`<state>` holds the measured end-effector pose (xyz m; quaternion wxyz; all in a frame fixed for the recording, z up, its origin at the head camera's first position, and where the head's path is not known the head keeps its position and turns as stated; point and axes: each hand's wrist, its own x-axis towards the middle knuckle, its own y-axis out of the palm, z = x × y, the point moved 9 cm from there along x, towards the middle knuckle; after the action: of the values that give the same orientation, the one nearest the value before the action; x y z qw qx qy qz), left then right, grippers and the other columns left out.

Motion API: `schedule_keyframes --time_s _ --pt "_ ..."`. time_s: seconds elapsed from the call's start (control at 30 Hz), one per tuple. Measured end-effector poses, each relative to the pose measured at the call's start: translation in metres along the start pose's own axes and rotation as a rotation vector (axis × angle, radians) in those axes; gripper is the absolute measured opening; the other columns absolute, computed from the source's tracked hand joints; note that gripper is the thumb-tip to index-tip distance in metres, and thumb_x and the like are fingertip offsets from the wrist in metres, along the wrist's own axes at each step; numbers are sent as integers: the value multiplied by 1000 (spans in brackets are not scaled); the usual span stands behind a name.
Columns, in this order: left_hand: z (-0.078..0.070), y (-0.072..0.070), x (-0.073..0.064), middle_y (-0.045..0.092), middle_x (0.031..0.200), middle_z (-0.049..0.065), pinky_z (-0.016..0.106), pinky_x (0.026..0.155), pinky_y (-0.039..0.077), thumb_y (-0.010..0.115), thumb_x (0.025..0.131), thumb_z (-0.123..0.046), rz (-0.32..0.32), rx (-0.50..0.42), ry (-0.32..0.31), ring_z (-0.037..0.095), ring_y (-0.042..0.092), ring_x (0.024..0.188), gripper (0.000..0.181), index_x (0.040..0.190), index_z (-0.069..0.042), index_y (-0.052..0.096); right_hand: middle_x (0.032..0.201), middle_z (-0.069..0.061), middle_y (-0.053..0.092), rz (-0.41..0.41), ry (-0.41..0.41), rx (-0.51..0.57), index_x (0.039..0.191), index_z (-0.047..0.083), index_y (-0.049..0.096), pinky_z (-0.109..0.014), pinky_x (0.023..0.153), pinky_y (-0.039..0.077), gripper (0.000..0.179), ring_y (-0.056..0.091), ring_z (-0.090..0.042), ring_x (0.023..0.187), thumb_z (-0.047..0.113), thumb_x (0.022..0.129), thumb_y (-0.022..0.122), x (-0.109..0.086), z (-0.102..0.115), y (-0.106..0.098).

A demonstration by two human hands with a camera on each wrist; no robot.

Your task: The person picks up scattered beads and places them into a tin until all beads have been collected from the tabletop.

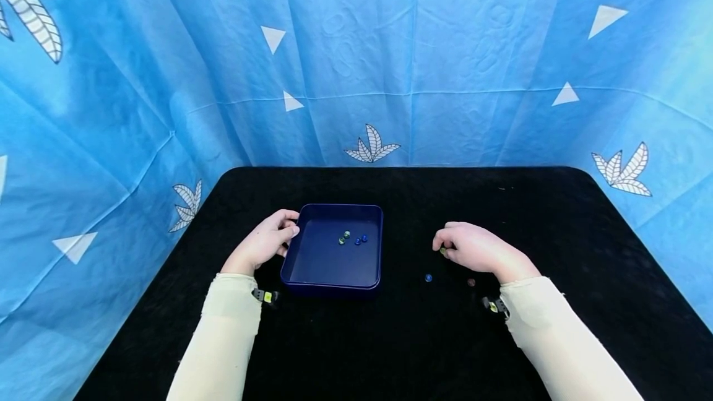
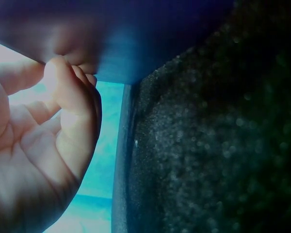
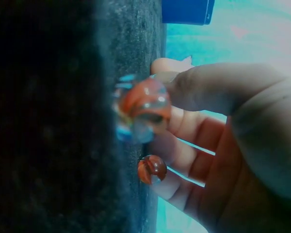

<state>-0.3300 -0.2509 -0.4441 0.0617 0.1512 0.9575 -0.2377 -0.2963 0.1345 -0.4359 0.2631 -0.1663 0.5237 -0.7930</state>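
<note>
A square navy tray (image 1: 328,281) stands on the black table, with several green and blue marbles (image 1: 358,241) in it. My left hand (image 1: 270,239) grips the tray's left side, thumb at the rim; in the left wrist view its bent fingers (image 2: 70,90) meet the outer wall. To the tray's right, my right hand (image 1: 473,246) pinches a yellow-green marble (image 1: 443,252) low over the table. A blue marble (image 1: 428,278) and a reddish marble (image 1: 471,282) lie nearer me. In the right wrist view an orange marble (image 3: 152,170) shows beyond a blurred one.
The black table (image 1: 345,351) has its back edge against a blue curtain (image 1: 445,67) printed with leaves and white triangles. Each wrist carries a small strapped camera, the left camera (image 1: 265,296) close to the tray's near left corner.
</note>
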Motion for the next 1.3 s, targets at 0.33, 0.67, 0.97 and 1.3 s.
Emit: schedule_keyframes --time_s 0.33,0.67,0.97,1.3 --pt "-2 0 1 52 113 21 40 67 56 51 106 -14 -5 6 14 33 59 87 44 146 1 41 93 8 56 6 30 7 100 21 69 -37 75 49 17 52 -8 76 5 93 67 -2 0 -4" --pt "0 -5 -2 51 111 19 41 67 56 52 106 -14 -7 5 17 32 59 86 43 145 0 42 92 8 58 -37 15 15 98 19 68 -37 76 50 12 55 -8 77 9 92 68 -1 5 -6" --pt "-2 -5 -1 51 111 19 40 67 56 51 106 -14 -2 -3 22 31 59 84 43 145 1 41 86 11 58 -55 18 7 100 17 69 -38 77 49 16 53 -10 77 4 93 64 -1 5 -19" --pt "3 -2 -2 51 109 17 40 68 56 51 107 -15 -1 4 19 29 58 85 42 145 -1 42 90 10 55 -159 44 0 103 18 71 -35 75 46 25 50 -12 78 -2 93 58 -6 18 -36"
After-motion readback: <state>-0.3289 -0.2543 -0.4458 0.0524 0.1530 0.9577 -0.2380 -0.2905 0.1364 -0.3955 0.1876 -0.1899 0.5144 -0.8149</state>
